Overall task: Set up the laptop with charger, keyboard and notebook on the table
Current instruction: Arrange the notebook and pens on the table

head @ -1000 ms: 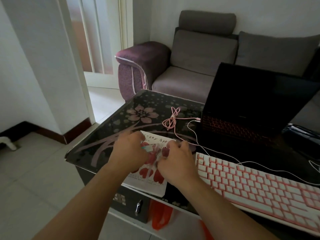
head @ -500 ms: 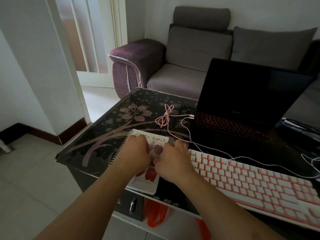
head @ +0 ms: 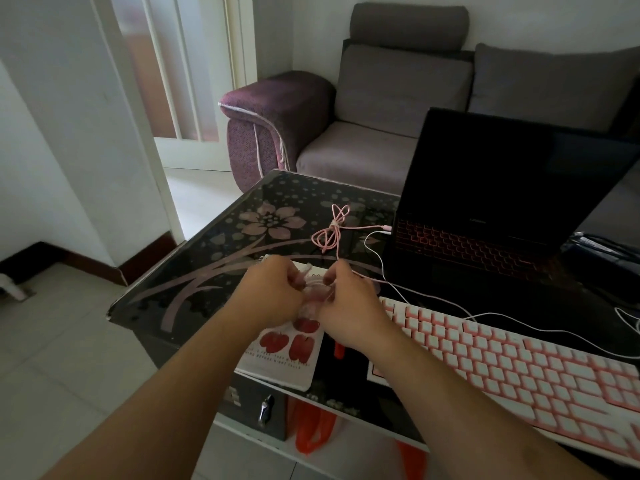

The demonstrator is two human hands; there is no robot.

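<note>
Two bare forearms reach in from bottom of frame. Left hand (head: 273, 292) & right hand (head: 349, 306) meet, fingers curled, over the upper part of a spiral notebook (head: 287, 351) w/ red apple art; they pinch something small & pale between them, too blurred to identify. Notebook lies flat at front edge of a dark glass table (head: 194, 271) w/ flower print. Just right of it, a pink-and-white keyboard (head: 512, 368) runs along the front edge. Behind the hands, a bundled pink cable (head: 330, 230) & a white cable (head: 377, 258) lead to the left side of an open black laptop (head: 502, 202), screen dark, keys glowing red. Farther back: grey sofa (head: 398, 88).
</note>
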